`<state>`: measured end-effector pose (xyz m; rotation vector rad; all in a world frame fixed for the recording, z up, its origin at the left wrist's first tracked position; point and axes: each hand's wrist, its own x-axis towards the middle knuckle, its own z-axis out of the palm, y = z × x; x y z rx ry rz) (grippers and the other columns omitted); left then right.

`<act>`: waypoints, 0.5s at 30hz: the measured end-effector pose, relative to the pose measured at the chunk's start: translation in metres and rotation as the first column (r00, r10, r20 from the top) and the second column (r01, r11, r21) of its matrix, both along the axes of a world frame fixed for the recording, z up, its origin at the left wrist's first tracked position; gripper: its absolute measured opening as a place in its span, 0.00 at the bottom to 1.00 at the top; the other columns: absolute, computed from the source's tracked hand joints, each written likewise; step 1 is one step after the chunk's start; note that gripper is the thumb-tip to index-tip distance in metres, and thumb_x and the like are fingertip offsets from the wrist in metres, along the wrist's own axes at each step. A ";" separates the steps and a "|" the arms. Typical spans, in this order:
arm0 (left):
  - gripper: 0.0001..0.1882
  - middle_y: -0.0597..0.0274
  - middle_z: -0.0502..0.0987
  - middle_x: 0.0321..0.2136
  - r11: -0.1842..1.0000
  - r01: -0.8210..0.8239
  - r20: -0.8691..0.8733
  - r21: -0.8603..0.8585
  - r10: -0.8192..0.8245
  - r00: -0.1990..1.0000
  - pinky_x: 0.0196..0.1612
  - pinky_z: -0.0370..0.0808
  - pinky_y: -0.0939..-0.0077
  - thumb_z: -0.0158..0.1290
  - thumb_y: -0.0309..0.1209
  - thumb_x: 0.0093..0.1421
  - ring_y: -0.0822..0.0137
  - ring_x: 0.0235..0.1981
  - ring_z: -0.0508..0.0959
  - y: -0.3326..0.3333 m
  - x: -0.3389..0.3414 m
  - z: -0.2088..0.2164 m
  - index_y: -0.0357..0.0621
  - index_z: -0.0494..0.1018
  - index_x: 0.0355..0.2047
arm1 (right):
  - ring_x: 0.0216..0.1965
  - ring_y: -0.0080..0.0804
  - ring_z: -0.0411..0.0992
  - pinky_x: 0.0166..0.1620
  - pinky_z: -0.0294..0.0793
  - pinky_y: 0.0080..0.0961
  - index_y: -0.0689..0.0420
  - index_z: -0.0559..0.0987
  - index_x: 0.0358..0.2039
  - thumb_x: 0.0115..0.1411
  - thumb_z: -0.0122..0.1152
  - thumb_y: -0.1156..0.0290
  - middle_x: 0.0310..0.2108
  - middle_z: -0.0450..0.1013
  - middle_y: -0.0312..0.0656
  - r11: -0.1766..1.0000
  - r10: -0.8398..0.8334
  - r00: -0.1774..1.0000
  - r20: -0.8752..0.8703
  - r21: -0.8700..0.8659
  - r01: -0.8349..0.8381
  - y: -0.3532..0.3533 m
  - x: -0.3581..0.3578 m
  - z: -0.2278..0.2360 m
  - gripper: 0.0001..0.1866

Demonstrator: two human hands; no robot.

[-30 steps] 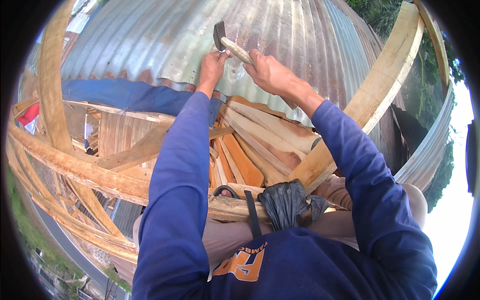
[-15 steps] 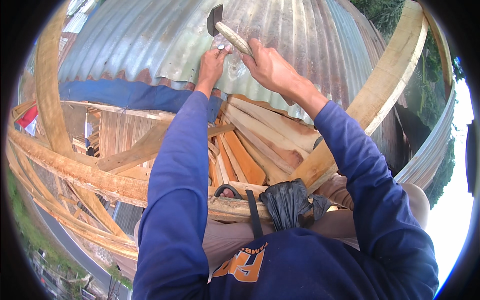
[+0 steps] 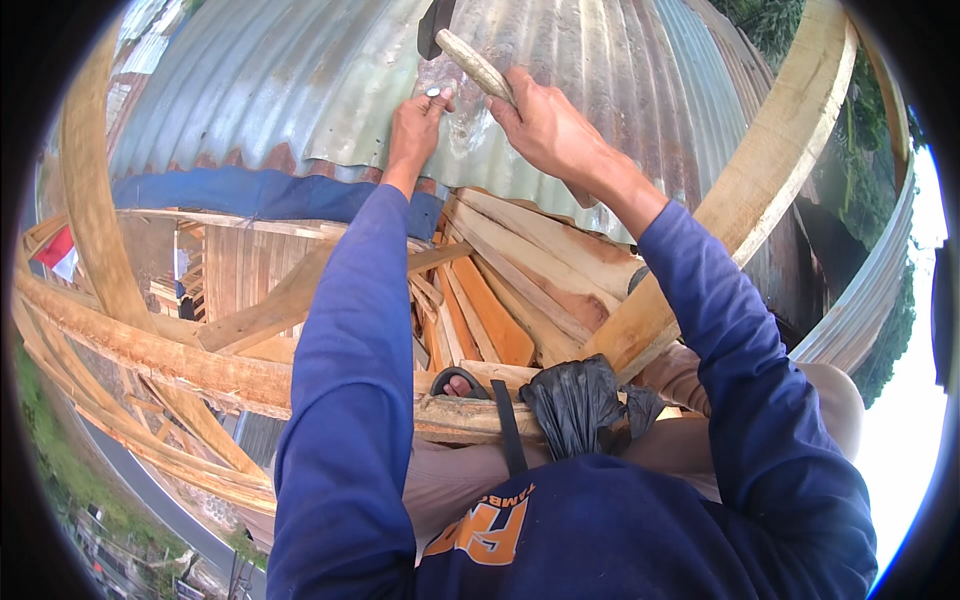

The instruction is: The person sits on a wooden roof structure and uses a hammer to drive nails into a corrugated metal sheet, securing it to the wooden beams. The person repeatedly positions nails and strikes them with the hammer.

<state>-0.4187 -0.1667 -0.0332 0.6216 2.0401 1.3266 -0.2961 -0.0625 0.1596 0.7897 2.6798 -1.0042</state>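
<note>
Over roofing (image 3: 590, 110), hammer (image 3: 466, 58) raised, farther from nail (image 3: 433, 92)

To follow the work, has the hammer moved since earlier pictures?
Yes: the hammer moved up the picture, away from the lower edge of the corrugated sheet.

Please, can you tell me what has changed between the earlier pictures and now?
The hammer has moved away from the nail, toward the picture's top edge, which now cuts off part of its head. Nothing was taken hold of or let go: the right hand still grips the handle, the left hand still holds the nail at the corrugated metal sheet.
</note>
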 end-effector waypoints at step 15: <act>0.24 0.53 0.80 0.26 0.998 -0.038 0.021 0.055 0.037 0.999 0.37 0.73 0.68 0.52 0.50 0.64 0.63 0.30 0.78 -0.005 -0.001 0.002 0.39 0.80 0.29 | 0.21 0.52 0.69 0.30 0.67 0.46 0.65 0.67 0.36 0.68 0.47 0.62 0.19 0.70 0.57 0.997 0.068 0.998 -0.007 0.031 -0.067 -0.002 -0.006 0.001 0.15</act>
